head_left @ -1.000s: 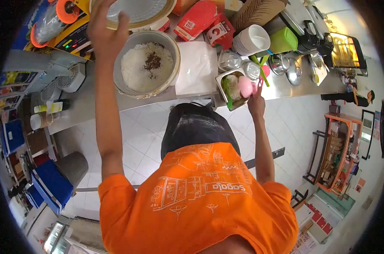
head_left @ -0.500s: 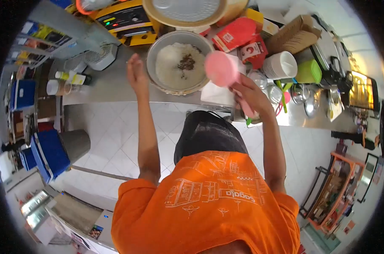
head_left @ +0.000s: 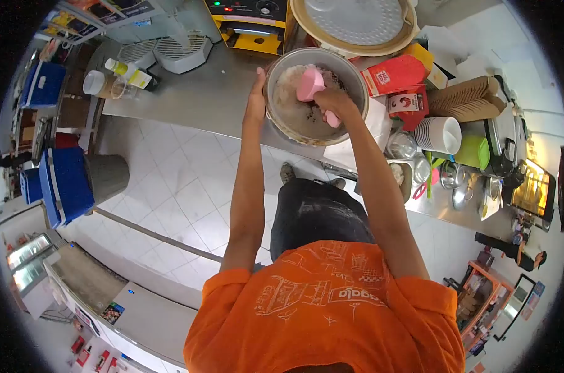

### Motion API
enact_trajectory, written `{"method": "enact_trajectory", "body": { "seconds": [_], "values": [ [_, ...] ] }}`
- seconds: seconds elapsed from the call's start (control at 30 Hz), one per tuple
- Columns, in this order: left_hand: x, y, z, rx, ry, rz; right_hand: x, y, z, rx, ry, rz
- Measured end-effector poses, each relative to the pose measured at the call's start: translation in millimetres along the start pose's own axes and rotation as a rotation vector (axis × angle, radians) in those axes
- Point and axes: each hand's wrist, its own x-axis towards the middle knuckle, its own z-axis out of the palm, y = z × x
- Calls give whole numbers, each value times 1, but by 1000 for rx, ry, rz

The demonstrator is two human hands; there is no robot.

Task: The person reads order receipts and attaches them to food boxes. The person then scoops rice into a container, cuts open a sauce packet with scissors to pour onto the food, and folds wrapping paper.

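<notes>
The right hand [head_left: 335,104], gripping a pink plastic scoop [head_left: 310,84], has entered the round grey metal pot [head_left: 351,76], so work on the white rice [head_left: 287,93] seems underway; the left hand's [head_left: 256,97] grip is unclear.

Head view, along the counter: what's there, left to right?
Grey slotted plastic tray, left hand, round grey metal pot, stacked white round bowls, green plastic container, black-framed yellow-lit cabinet.
</notes>
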Motion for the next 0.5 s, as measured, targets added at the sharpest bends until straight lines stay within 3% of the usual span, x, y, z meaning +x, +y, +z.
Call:
{"method": "enact_trajectory", "body": {
  "seconds": [0.07, 0.2, 0.3, 0.5],
  "values": [
    [7, -7, -4, -59, -40, 36, 20, 18, 12, 94, -52, 21],
    [12, -23, -14, -41, -18, 44, -6, -16, 24, 5, -166, 22],
    [14, -21, -13, -55, 52, -22, -3, -10, 28, 155, -184, -107],
    [15, -21, -14, -62, -5, 35, 4, -8, 28, 53, -231, 10]
  ]
}}
